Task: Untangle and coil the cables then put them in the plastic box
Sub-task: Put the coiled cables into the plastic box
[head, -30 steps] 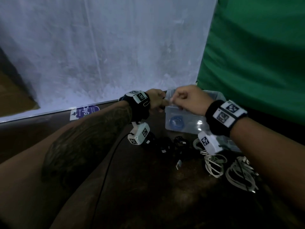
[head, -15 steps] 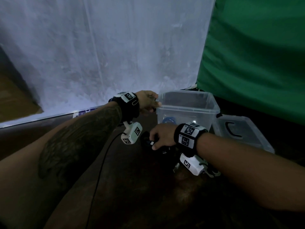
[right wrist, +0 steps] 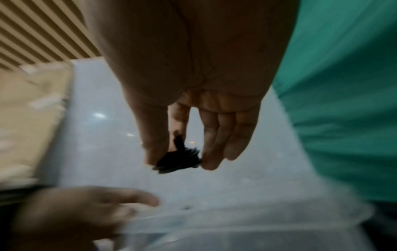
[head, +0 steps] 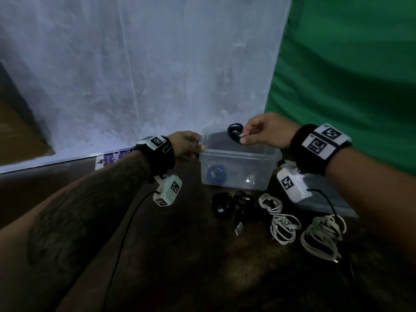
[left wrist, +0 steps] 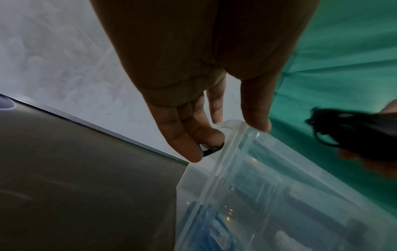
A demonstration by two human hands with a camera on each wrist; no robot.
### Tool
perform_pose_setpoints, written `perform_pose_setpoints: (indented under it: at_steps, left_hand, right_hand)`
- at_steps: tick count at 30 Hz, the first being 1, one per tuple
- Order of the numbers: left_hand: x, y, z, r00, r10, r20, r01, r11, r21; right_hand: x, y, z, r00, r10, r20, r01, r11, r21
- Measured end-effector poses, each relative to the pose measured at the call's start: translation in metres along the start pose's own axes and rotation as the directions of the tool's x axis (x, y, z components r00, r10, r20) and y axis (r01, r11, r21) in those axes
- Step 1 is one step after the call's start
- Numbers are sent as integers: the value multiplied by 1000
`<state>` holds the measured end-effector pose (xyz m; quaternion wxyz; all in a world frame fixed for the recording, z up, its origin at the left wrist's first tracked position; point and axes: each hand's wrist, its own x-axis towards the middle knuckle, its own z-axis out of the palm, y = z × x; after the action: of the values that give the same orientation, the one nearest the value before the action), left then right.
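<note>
Above the open plastic box point(head: 238, 163), pinched between thumb and fingers of the right hand point(head: 267, 131): a small, tightly coiled black cable point(head: 235, 131), held over the box's mouth and not yet dropped in. Seen clearly in the right wrist view as a dark bundle at the fingertips point(right wrist: 209, 163).

At the box's left rim, gripped by the left hand point(head: 186, 146), thumb over the edge and fingers curled beneath the lip, apparently steadying it. Clear-walled, lidless, standing on a dark tabletop point(head: 180, 255).

Inside the box, against the near wall: one blue coiled cable point(head: 216, 174), already stowed. Anything else inside too faint to tell.

Just in front of the box, on the tabletop: a cluster of black cables point(head: 234, 206), looking bundled but hard to read in the dim light. To their right, white cables point(head: 282, 224) in loose loops, and further right a larger heap of pale cable point(head: 322, 235), seemingly still untidy.

Behind the right wrist, beside the box: a clear lid point(head: 324, 199), mostly hidden.

Judged partway through: one cable in, a second about to follow, several black and white ones left to coil or stow.

Beyond: a white sheet backdrop point(head: 135, 75) and green cloth point(head: 349, 75).
</note>
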<state>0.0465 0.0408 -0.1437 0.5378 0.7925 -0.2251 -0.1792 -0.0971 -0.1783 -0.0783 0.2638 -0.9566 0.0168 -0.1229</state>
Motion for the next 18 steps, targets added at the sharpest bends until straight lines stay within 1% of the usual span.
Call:
perform_pose_setpoints:
  at_steps: [1,2,3,5,7,8,9,10,11,13,14,15,16,17,18]
  left_hand:
    - [-1,-1,1,1000,-2,0,2,1000,-17]
    - [-2,-3,1,1000,-7,4,7,999,-31]
    - [-2,-4,2,1000,-9,14,10,999,-43]
    - [-3,-4,3,1000,-13,29,14,999,-39]
    - [-3,-3,4,1000,-10,29,11,999,-31]
    - [-3,-2,4,1000,-9,29,9,1000,-25]
    - [-2,-2,4,1000,-8,30,8,1000,-19]
    - [-2,-2,5,999,-12,36,13,1000,-17]
    - [-2,-2,5,999,-17,45,18,1000,-17]
    - [-3,-4,5,999,-16,41,16,1000,-13]
    - [-3,-5,4,999,-13,30,13,1000,-7]
    - [-4,-6,4,1000,-12,21,12,1000,2]
    - [-4,-7,4,1000,-12,12,12,1000,10]
    - [-6,-7,4,1000,-16,2,16,1000,19]
    - [-7,-6,4,1000,-17,-5,18,1000,26]
  right_hand:
    - [8,4,0,999,47,-14,-48,997,-65]
    - [17,10,4,995,98,0,-97,984,-149]
    - [24,15,10,988,153,33,-142,963,-228]
    - [38,22,24,956,269,118,-210,907,-365]
    - [45,21,35,909,354,221,-213,849,-483]
    - [47,18,40,889,364,279,-188,844,-501]
    - [47,16,45,866,374,330,-191,860,-474]
    - [46,14,50,837,384,391,-221,889,-401]
    - [44,13,54,818,387,425,-267,911,-315]
    - [38,13,57,781,421,462,-386,906,-175]
    - [36,11,56,787,430,442,-381,903,-199]
    - [36,11,53,824,418,382,-334,903,-268]
    - [32,8,49,880,375,292,-268,898,-348]
    - [29,6,46,944,270,191,-182,906,-383]
    - [22,1,42,985,136,105,-96,942,-322]
